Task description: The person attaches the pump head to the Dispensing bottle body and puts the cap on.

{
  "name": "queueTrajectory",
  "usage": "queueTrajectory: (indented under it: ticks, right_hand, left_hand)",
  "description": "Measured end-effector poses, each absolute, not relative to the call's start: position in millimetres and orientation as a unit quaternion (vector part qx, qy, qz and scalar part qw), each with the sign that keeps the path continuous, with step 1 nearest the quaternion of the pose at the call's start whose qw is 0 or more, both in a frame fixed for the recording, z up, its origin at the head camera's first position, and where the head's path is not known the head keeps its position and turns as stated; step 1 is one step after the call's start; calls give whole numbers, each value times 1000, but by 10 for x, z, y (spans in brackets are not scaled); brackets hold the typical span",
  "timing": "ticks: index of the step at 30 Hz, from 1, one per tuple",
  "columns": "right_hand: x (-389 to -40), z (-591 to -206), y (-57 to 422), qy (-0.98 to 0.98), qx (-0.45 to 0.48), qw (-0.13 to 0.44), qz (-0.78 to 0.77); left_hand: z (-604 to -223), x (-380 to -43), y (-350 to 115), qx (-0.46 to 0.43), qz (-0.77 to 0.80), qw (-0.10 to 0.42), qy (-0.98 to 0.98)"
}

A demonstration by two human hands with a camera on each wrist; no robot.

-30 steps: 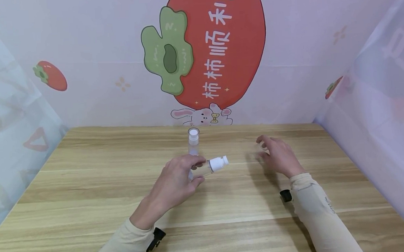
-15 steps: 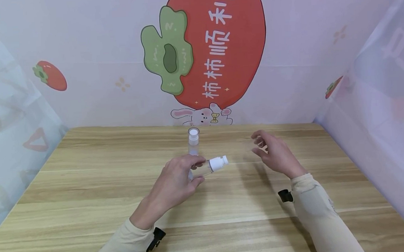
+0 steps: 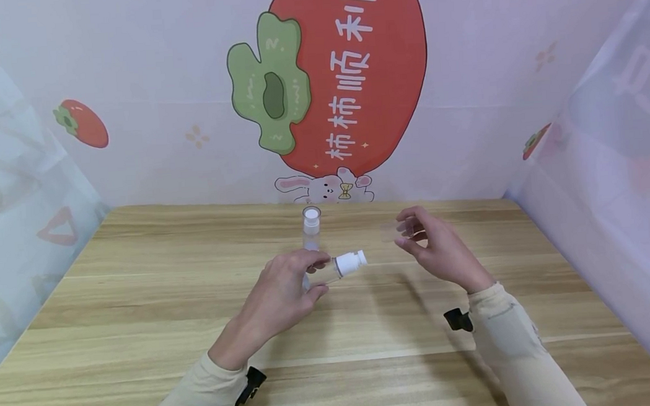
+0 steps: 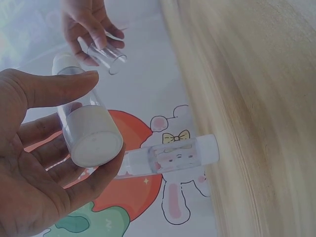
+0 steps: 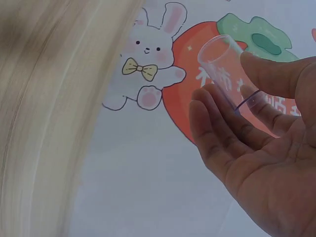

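My left hand (image 3: 283,295) grips a small clear pump bottle (image 4: 94,133) with a white base and a white pump top (image 3: 351,262), tilted so that the top points right. In my right hand (image 3: 442,245) is a clear plastic cap (image 5: 222,64), pinched between thumb and fingers, its round rim facing left toward the bottle. A gap separates cap and bottle. A second pump bottle (image 3: 311,228) stands upright on the table behind my left hand, a clear cap over its white top; the left hand hides its lower part in the head view.
The wooden table (image 3: 169,312) reaches back to a printed cloth backdrop (image 3: 160,151) with persimmon and rabbit drawings. Cloth sides (image 3: 624,166) rise along both table edges. A black wrist strap piece (image 3: 458,320) hangs below the right sleeve.
My right hand has moved slightly left and up with the clear cap, turning it so that it shows more plainly. The left hand and its bottle have stayed nearly still.
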State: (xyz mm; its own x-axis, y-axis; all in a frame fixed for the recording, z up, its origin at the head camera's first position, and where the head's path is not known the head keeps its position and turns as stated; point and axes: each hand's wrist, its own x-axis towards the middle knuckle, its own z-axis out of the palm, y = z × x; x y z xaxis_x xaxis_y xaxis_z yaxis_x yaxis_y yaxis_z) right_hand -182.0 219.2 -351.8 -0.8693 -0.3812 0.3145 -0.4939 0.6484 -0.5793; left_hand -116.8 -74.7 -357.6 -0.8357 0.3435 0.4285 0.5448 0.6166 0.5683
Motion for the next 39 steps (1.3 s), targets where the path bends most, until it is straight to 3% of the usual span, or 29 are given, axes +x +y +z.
queueTrajectory:
  ticks: [39]
  right_hand:
    - [-1691,-3401,2059,-874,275,100,387]
  left_hand:
    - [-3547,-1234,-872,-232,-360,139,-893]
